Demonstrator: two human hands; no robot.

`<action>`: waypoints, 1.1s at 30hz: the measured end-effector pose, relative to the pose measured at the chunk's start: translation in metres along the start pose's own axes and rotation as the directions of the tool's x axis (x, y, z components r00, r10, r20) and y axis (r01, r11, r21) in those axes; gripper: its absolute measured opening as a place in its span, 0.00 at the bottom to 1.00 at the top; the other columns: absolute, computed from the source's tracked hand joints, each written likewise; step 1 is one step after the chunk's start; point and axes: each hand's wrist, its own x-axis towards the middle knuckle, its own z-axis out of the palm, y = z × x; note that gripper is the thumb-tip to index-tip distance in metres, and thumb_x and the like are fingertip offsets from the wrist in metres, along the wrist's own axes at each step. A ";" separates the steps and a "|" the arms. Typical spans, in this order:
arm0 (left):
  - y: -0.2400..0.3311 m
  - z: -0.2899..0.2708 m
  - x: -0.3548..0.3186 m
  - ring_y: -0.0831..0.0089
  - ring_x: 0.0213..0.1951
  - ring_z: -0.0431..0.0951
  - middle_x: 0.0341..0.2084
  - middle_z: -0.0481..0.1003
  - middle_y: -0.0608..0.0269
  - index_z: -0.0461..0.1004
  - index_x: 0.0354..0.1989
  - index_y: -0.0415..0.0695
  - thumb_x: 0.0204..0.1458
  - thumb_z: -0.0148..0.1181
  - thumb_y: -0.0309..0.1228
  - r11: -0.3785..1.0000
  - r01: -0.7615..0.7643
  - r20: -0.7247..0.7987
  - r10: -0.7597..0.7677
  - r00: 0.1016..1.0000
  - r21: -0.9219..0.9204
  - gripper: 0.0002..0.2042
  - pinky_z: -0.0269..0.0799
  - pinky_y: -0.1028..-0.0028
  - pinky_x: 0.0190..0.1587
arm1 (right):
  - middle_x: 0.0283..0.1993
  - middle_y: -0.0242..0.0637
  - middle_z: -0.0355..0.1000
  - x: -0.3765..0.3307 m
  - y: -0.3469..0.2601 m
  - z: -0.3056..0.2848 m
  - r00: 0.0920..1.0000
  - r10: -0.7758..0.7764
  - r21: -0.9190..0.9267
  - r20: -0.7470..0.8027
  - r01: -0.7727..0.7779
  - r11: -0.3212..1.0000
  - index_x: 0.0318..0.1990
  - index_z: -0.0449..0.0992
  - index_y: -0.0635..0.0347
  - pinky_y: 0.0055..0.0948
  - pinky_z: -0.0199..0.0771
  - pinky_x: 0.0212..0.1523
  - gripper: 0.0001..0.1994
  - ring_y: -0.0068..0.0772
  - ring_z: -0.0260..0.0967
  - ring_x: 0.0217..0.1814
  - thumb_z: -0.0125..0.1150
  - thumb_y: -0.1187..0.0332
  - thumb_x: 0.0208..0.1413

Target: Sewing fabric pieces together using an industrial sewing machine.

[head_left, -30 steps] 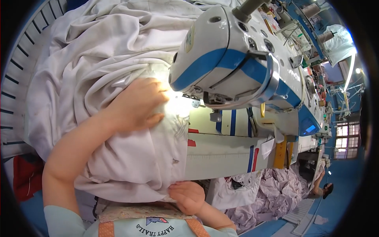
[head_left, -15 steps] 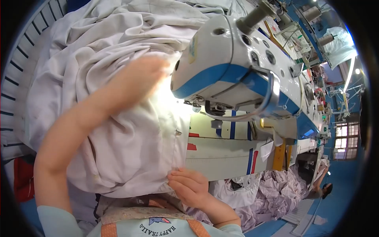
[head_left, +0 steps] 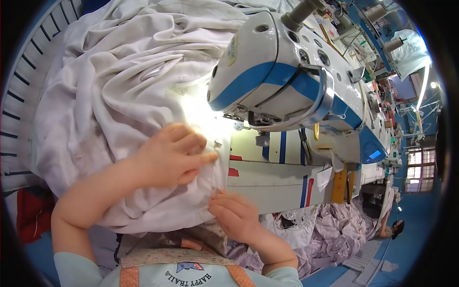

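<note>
White cloth [head_left: 129,93] | hem [head_left: 221,167] runs bodyward | right grip [head_left: 235,216] pinching hem | left grip [head_left: 172,157]: can't tell

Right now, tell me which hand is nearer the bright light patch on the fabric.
The left hand, on the pale fabric, just below the bright light patch; the right hand is farther off, at the fabric's lower right edge.

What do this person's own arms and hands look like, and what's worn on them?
The left hand and right hand are bare, with no gloves or watch showing. The forearms are uncovered too. The left sleeve and right sleeve are pale blue-green and short, ending near the elbows.
</note>
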 end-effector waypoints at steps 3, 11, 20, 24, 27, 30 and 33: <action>-0.022 0.002 0.009 0.63 0.45 0.69 0.43 0.70 0.68 0.77 0.50 0.63 0.37 0.67 0.34 1.000 -0.005 0.027 0.005 1.000 -0.006 0.25 0.67 0.62 0.50 | 0.38 0.37 0.78 0.016 0.012 -0.001 1.000 -0.014 -0.012 0.012 0.014 1.000 0.34 0.78 0.59 0.37 0.81 0.49 0.09 0.41 0.78 0.42 0.64 0.78 0.43; -0.015 -0.020 0.026 0.70 0.47 0.73 0.37 0.73 0.68 0.77 0.42 0.48 0.42 0.64 0.34 0.991 -0.132 0.021 0.132 0.991 0.011 0.15 0.70 0.64 0.53 | 0.40 0.35 0.77 0.039 0.024 -0.003 0.984 -0.160 -0.149 0.079 0.171 0.974 0.36 0.78 0.58 0.38 0.80 0.49 0.11 0.38 0.76 0.46 0.62 0.74 0.41; -0.006 -0.001 -0.004 0.69 0.46 0.72 0.38 0.73 0.70 0.78 0.41 0.50 0.40 0.65 0.33 0.998 -0.055 -0.048 0.053 0.997 -0.032 0.16 0.69 0.66 0.52 | 0.42 0.36 0.73 0.030 0.024 -0.007 0.983 -0.156 -0.141 0.099 0.169 0.975 0.38 0.75 0.60 0.39 0.78 0.52 0.14 0.36 0.73 0.48 0.60 0.69 0.40; -0.027 -0.010 0.018 0.68 0.47 0.73 0.42 0.74 0.71 0.78 0.37 0.47 0.43 0.63 0.31 0.978 -0.207 -0.107 0.201 0.974 -0.042 0.11 0.69 0.66 0.51 | 0.42 0.33 0.77 0.047 0.040 -0.009 0.985 -0.156 -0.177 0.076 0.167 0.970 0.34 0.77 0.57 0.39 0.76 0.53 0.10 0.33 0.75 0.47 0.62 0.71 0.40; -0.033 -0.012 0.021 0.69 0.47 0.74 0.44 0.75 0.71 0.78 0.40 0.48 0.44 0.63 0.29 0.969 -0.227 0.005 0.228 0.974 -0.096 0.12 0.71 0.64 0.51 | 0.43 0.32 0.77 0.056 0.049 -0.011 0.980 -0.174 -0.202 0.093 0.190 0.961 0.34 0.76 0.56 0.39 0.74 0.55 0.10 0.33 0.75 0.48 0.61 0.71 0.40; -0.033 -0.008 0.015 0.69 0.46 0.74 0.45 0.75 0.72 0.79 0.41 0.49 0.43 0.63 0.27 0.976 -0.184 0.042 0.190 0.981 -0.117 0.14 0.72 0.63 0.52 | 0.43 0.32 0.77 0.056 0.052 -0.012 0.978 -0.181 -0.225 0.106 0.201 0.954 0.34 0.77 0.56 0.39 0.73 0.56 0.10 0.33 0.74 0.48 0.61 0.71 0.40; -0.032 -0.003 0.010 0.69 0.44 0.74 0.45 0.75 0.71 0.78 0.42 0.49 0.42 0.63 0.27 0.976 -0.185 0.014 0.188 0.982 -0.114 0.15 0.72 0.63 0.52 | 0.43 0.32 0.77 0.052 0.051 -0.012 0.976 -0.184 -0.239 0.118 0.207 0.949 0.35 0.77 0.56 0.39 0.72 0.56 0.10 0.33 0.74 0.49 0.61 0.71 0.40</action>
